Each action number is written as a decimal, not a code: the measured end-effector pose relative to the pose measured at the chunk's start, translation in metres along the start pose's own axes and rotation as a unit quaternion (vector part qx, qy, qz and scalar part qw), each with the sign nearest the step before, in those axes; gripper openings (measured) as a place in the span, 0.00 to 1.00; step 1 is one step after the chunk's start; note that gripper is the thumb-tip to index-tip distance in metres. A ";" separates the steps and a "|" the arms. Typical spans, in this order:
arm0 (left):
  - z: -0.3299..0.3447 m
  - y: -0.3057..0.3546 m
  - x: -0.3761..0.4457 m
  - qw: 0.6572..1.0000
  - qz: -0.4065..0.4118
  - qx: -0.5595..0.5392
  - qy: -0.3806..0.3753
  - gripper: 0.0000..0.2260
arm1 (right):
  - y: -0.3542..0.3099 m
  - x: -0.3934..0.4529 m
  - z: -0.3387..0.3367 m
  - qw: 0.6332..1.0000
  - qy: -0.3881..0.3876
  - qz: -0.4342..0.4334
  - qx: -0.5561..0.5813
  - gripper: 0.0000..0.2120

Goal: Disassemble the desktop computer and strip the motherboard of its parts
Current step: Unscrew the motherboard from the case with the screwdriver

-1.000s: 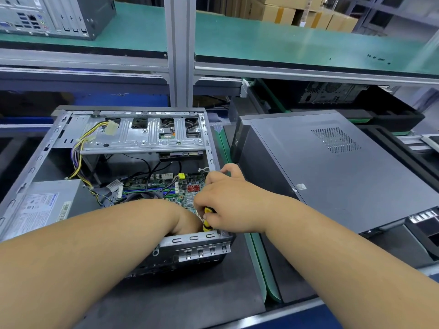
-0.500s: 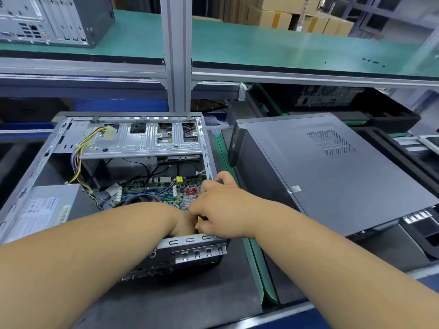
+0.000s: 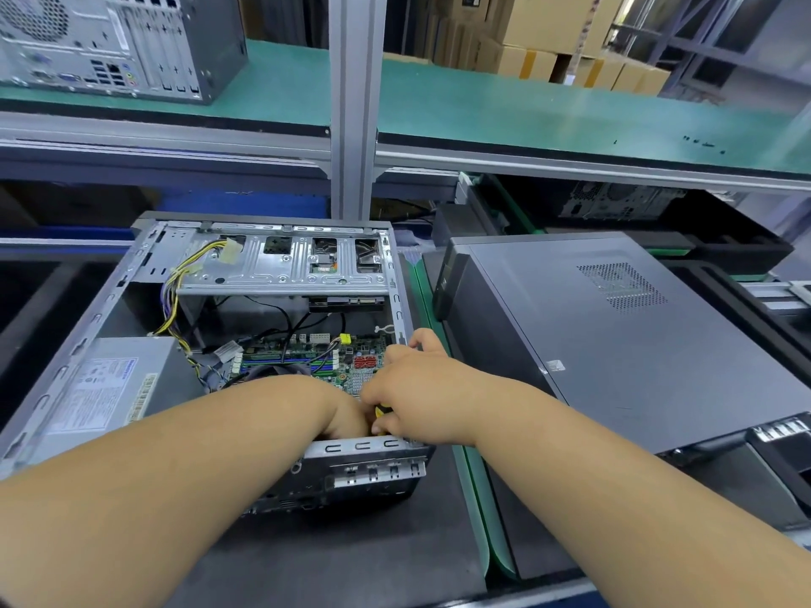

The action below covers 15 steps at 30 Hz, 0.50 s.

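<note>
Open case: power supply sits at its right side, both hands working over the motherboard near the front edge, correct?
Not quite. The head view shows the power supply at the open case's left side. Both hands, left and right, are over the motherboard.

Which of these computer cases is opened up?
The open case under both hands, its motherboard exposed. The dark case beside it and the shelf tower remain closed.

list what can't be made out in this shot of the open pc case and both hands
Head view only:
- Left hand: fingers hidden by the right hand and the case rim, so its grip is unclear.
- Yellow-handled tool: only a sliver shows; its tip and type are hidden by the hands.
- Motherboard: near part covered by both forearms.
- Power supply label: text too small to read.
</note>
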<state>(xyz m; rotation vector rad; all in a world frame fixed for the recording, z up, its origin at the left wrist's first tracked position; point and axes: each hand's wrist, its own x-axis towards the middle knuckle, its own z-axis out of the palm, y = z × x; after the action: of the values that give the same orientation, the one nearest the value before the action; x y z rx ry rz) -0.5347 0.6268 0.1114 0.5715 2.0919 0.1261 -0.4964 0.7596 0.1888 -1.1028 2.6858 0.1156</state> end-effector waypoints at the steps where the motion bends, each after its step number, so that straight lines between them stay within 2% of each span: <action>1: 0.000 0.000 0.000 1.000 0.000 -0.001 0.001 0.16 | 0.000 0.000 0.000 1.000 0.003 0.000 -0.001 0.07; 15: -0.001 0.000 0.000 1.000 0.013 0.015 -0.021 0.16 | 0.001 -0.002 -0.001 1.000 0.000 -0.002 -0.016 0.07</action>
<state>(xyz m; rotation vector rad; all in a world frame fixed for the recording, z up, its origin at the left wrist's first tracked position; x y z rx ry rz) -0.5359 0.6270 0.1120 0.6143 2.0494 0.0971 -0.4963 0.7616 0.1904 -1.1172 2.6915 0.1584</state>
